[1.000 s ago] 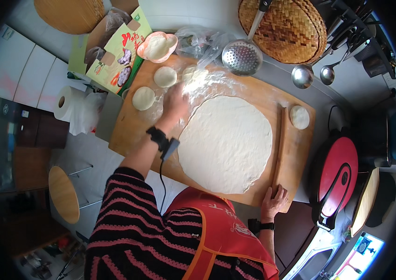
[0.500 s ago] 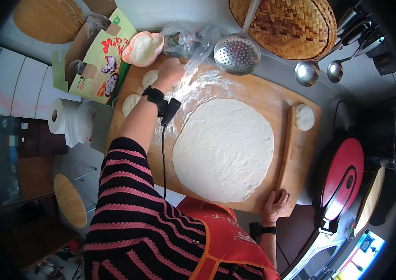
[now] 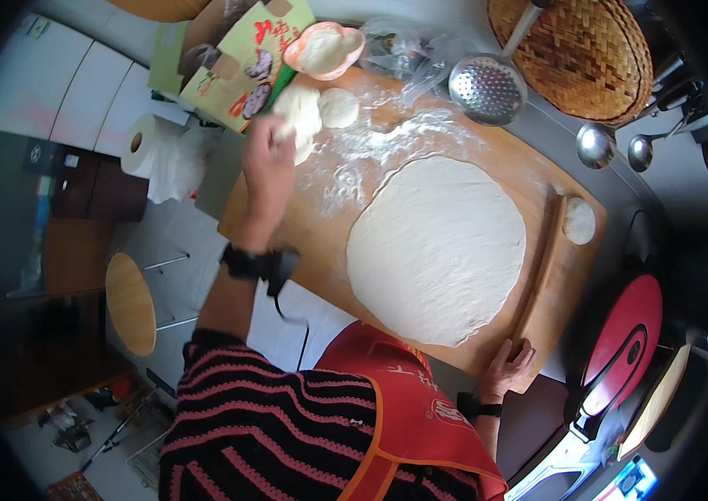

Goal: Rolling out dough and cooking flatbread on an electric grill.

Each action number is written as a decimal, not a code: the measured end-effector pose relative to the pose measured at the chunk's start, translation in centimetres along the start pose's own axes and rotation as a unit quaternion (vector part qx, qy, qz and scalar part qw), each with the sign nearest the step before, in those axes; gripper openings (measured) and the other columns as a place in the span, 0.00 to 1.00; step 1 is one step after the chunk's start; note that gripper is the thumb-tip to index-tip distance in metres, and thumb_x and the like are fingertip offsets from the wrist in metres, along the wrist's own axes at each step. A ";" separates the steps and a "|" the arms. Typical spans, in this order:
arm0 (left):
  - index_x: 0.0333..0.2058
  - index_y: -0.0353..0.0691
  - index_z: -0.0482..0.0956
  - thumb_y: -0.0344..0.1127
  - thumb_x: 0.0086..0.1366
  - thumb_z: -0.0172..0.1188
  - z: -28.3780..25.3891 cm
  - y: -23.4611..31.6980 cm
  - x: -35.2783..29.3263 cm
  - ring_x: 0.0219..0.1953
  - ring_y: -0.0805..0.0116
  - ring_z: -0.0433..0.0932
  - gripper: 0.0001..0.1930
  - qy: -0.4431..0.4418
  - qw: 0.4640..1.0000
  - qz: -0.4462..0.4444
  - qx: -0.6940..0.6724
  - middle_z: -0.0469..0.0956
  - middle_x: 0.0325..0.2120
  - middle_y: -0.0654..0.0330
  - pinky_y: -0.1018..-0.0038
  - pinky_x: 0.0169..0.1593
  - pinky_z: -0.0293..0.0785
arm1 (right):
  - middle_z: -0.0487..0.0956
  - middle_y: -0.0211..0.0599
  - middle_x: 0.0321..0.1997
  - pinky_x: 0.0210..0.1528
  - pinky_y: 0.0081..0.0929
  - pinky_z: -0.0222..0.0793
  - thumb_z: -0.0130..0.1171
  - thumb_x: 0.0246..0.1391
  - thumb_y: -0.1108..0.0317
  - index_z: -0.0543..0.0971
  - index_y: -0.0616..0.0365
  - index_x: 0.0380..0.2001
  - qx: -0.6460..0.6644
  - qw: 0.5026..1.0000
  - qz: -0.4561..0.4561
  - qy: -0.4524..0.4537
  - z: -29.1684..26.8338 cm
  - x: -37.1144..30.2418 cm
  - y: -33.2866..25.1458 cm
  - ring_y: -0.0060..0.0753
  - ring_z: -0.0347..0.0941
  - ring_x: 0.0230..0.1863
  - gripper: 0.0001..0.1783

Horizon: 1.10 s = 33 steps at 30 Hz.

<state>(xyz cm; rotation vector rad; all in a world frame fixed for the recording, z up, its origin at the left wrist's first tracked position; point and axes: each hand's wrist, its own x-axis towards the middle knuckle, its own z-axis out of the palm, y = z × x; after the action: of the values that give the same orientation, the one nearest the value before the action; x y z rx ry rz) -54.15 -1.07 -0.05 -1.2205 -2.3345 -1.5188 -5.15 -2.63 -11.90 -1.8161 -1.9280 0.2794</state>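
My left hand (image 3: 269, 167), blurred by motion, is closed on the edge of a soft white piece of dough (image 3: 299, 115) at the board's far left. A small round dough piece (image 3: 340, 108) lies just right of it. The middle of the wooden board (image 3: 320, 271) bears a large, thin, roughly round dough sheet (image 3: 437, 250). To the sheet's right, a wooden rolling pin (image 3: 542, 267) lies lengthwise. Beside its near end, my right hand (image 3: 508, 369) rests on the board's near right corner, fingers apart. Loose flour (image 3: 404, 138) is scattered beyond the sheet.
Another dough round (image 3: 579, 220) lies right of the pin. A pink bowl of flour (image 3: 323, 50), a green carton (image 3: 245, 71) and a plastic bag (image 3: 404, 50) stand behind the board. A skimmer (image 3: 488, 88) hangs over the far edge. A red electric pan (image 3: 621, 334) stands at right.
My left hand has left the flour at the board's back, come toward the left edge and taken hold of a dough piece. The view has shifted; my right hand stays at the corner.
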 end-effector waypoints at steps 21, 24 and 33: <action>0.48 0.38 0.69 0.41 0.60 0.58 0.2 -6.4 -8.0 0.52 0.45 0.67 0.20 -0.298 0.924 -0.173 0.167 0.70 0.46 0.47 0.56 0.51 0.65 | 0.73 0.45 0.37 0.41 0.44 0.64 0.59 0.52 0.61 0.75 0.61 0.41 -0.001 0.998 -0.060 0.029 -0.1 0.3 -0.1 0.52 0.69 0.39 0.17; 0.44 0.40 0.71 0.38 0.60 0.57 -1.4 -7.2 -6.8 0.46 0.46 0.70 0.15 -0.142 0.953 -0.212 0.163 0.72 0.41 0.47 0.56 0.47 0.66 | 0.73 0.45 0.37 0.41 0.44 0.64 0.59 0.52 0.61 0.75 0.61 0.41 -0.007 0.998 -0.050 0.026 0.0 0.2 -0.2 0.52 0.69 0.39 0.17; 0.41 0.40 0.72 0.29 0.55 0.57 -3.6 -6.7 -10.9 0.43 0.49 0.70 0.13 -0.042 0.989 0.028 0.137 0.72 0.38 0.51 0.56 0.47 0.66 | 0.73 0.47 0.38 0.42 0.44 0.64 0.59 0.53 0.61 0.75 0.61 0.41 0.004 0.999 -0.045 0.028 0.0 0.1 -0.2 0.53 0.69 0.40 0.17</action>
<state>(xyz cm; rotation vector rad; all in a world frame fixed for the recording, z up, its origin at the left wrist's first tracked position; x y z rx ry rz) -52.40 -11.39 -8.30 -1.2884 -2.4359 -1.1028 -5.29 -2.57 -11.77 -1.7095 -1.9609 0.2037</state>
